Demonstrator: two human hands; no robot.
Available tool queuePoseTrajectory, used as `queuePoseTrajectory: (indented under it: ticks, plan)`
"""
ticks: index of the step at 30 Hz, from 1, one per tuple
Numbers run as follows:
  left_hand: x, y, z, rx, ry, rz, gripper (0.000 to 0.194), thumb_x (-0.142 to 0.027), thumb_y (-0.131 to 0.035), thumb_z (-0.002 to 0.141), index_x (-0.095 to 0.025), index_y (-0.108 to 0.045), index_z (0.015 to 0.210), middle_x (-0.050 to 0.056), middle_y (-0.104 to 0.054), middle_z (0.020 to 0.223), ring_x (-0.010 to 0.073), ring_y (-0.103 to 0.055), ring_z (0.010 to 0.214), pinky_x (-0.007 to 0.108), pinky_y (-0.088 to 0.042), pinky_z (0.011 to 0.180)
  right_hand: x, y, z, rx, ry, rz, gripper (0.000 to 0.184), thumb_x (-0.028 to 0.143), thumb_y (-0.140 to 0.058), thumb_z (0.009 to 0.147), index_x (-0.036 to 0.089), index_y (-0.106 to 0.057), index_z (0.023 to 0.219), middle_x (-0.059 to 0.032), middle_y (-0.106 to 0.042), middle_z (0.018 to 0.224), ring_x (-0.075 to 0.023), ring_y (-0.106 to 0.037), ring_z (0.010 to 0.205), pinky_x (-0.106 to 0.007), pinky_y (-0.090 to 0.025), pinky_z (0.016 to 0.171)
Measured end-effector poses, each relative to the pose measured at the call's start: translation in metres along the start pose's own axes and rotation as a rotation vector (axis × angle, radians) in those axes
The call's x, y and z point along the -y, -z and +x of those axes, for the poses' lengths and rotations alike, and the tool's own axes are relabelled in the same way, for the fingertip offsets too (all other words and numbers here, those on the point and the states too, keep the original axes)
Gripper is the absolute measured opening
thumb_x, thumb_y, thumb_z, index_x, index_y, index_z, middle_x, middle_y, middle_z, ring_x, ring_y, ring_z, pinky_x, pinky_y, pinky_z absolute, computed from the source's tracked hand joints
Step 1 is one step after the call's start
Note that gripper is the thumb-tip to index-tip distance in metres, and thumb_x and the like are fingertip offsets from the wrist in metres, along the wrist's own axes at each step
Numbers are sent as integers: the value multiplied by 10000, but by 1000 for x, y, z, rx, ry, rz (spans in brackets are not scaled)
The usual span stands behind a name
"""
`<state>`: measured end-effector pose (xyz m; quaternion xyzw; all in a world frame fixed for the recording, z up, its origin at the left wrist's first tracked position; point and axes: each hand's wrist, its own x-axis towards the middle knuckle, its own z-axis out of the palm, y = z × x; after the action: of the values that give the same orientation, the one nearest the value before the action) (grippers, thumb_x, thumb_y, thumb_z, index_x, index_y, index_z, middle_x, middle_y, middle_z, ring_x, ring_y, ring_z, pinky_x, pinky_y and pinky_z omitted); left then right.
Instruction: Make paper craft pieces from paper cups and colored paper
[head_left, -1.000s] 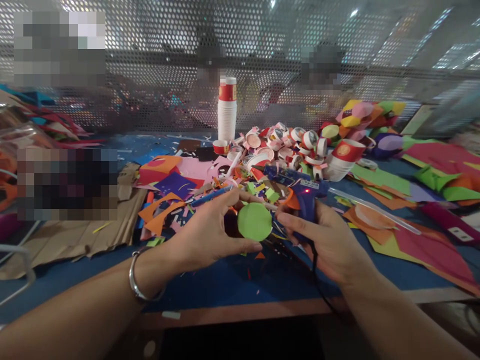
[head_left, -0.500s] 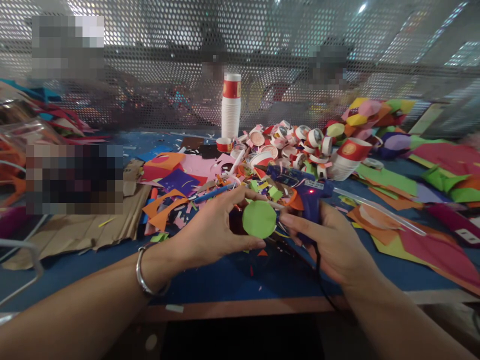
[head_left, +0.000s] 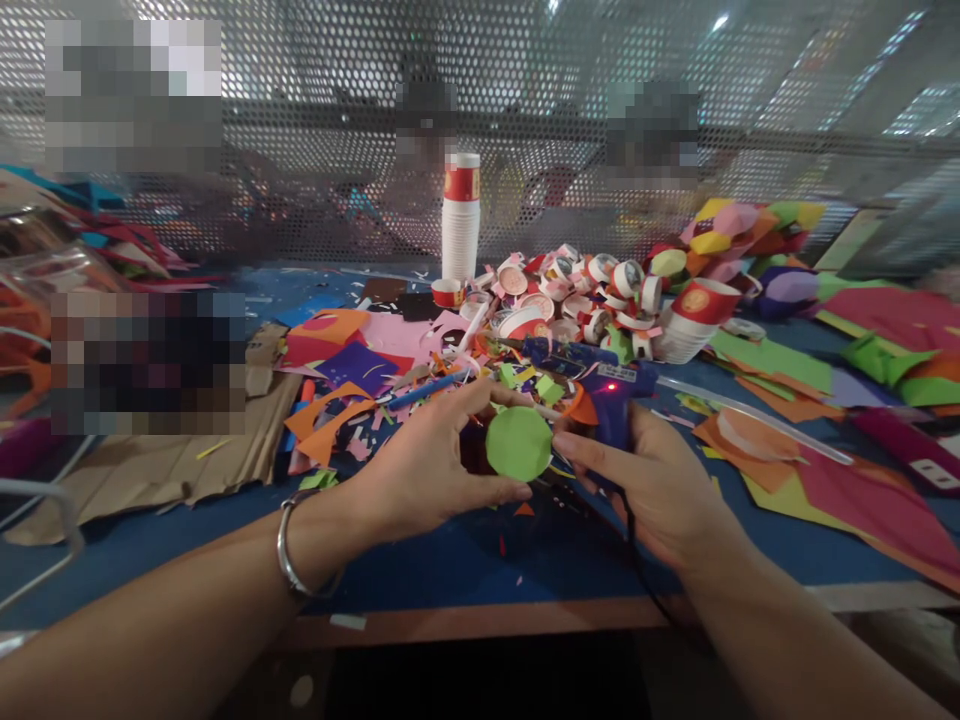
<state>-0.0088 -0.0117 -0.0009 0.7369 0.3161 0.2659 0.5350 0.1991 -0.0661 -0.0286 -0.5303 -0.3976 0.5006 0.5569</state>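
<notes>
Above the near part of the blue desk (head_left: 450, 575), a green paper disc (head_left: 519, 443) sits between the two hands, its flat face turned up toward the camera. The left hand (head_left: 420, 468) has it in its grip, thumb curved along the near side and fingers along the far side; exactly where the fingertips press is hidden. The right hand (head_left: 660, 478) grasps a blue glue gun (head_left: 626, 374) by the handle, its red light lit, while one fingertip reaches the disc's right edge or lies just beside it.

To do this well, I would pinch the disc lightly by its rim, so the paper neither creases nor tilts, and mind the nozzle, which is probably hot: it points left, past the left fingers.

Both forearms come in low from the near corners, the left wrist wearing a silver bracelet (head_left: 289, 550), and the hands meet almost palm to palm. Beyond them lie paper scraps (head_left: 544, 385), then a heap of cut cup pieces (head_left: 570, 300) and an upright stack of paper cups (head_left: 460, 235).
</notes>
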Motion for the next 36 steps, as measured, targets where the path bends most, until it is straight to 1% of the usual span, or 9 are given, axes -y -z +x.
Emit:
queuePoseTrajectory:
  ticks: [4,10,13,18,25,29,31,34,36]
  plan:
    - [1,1,-1,-3,-11,-42,568,-246,-861,717,-243,-582,1211,34,-695,1111,214,-691,962,348,-572,838,0,0,3,18,5,-6,399,366,-915,703,205,-657,963,27,-651,729,-113,-552,600,-247,-444,540]
    - [4,7,1,-11,-21,-7,585,-284,-874,718,-223,-576,1218,47,-688,1138,234,-683,1022,369,-552,892,2,0,8,68,-15,56,447,348,-902,727,227,-638,1067,13,-683,806,-159,-630,696,-313,-537,671]
    - [4,8,1,29,12,-105,603,-260,-863,736,-231,-552,1252,53,-678,1174,226,-673,1048,357,-555,890,2,0,9,70,-20,81,411,343,-897,735,232,-637,1033,36,-649,722,-139,-595,639,-283,-520,618]
    - [4,10,4,67,63,-207,536,-294,-829,796,-219,-554,1250,47,-684,1115,191,-660,1011,338,-543,891,3,1,9,7,-40,79,347,373,-897,727,223,-609,848,52,-585,615,-107,-518,540,-217,-404,462]
    - [5,18,8,-36,101,-300,440,-278,-783,848,-207,-555,1217,42,-682,1137,181,-650,1052,326,-517,927,4,7,8,-88,-91,93,342,441,-899,702,193,-687,804,16,-604,620,-101,-519,540,-208,-380,448]
    - [6,23,10,-146,165,-344,493,-276,-836,794,-216,-569,1204,18,-682,1078,133,-631,915,250,-502,759,8,10,10,-57,-95,156,298,419,-882,721,202,-727,853,10,-599,611,-105,-512,542,-212,-369,446]
    - [4,25,12,-186,201,-396,469,-255,-854,766,-205,-591,1151,8,-686,1008,123,-617,850,242,-483,706,13,11,10,-42,-91,181,281,406,-878,716,205,-738,854,7,-584,598,-110,-494,531,-223,-358,431]
    - [2,29,14,-201,221,-451,395,-195,-863,739,-176,-636,1062,9,-696,975,119,-621,851,245,-485,747,27,15,10,-74,-50,189,224,345,-883,683,211,-738,789,-7,-593,637,-122,-502,554,-239,-400,447]
    - [2,31,15,-217,239,-469,366,-162,-859,731,-152,-661,1038,21,-704,988,114,-625,852,238,-485,762,37,18,11,-85,-36,174,189,329,-868,693,211,-728,741,-12,-595,691,-105,-466,544,-232,-377,433]
